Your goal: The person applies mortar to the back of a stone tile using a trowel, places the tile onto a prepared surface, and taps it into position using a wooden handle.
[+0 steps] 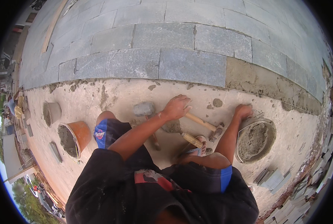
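My left hand (176,108) has curled fingers at the upper end of a hammer's wooden handle (199,121); its dark head (215,134) lies lower right. My right hand (243,112) is closed at the upper rim of a mortar bucket (256,140), beside grey metal; what it holds is unclear. A grey rubber mallet (144,109) lies left of my left hand, near a partly hidden trowel (170,127). Another wooden handle (192,139) lies by my foot.
Laid grey slabs (177,35) span the far side, with a wet mortar strip (263,80) and string line along their edge. An orange bucket (80,136) and grey bucket (54,112) stand left. Loose tiles (274,181) lie right. Another person (13,106) is at far left.
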The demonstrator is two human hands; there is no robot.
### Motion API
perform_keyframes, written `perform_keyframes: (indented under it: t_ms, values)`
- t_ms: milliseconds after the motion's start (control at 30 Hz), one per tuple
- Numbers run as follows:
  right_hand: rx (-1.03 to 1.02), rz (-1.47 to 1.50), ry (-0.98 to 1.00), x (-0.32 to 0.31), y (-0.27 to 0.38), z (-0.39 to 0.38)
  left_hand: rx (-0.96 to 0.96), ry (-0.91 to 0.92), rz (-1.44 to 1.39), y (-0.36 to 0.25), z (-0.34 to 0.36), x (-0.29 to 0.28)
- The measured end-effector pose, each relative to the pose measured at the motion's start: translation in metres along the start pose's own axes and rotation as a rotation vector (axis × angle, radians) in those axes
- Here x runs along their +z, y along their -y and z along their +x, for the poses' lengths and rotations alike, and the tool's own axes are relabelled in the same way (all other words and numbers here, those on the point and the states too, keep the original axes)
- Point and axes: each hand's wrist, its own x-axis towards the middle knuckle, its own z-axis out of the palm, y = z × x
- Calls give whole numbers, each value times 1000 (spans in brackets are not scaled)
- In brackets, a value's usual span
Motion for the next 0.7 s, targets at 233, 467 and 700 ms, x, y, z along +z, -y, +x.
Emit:
perform_keyframes:
  t_ms: [233, 467, 700]
  values:
    - [-352, -364, -44, 34, -26, 45, -48, -143, -57, 3, 20, 5]
    - [-265, 318, -34, -59, 22, -39, -22, -219, -211, -6, 4, 18]
    - [-492, 849, 732, -195, 77, -184, 125, -383, -309, -6, -15, 5]
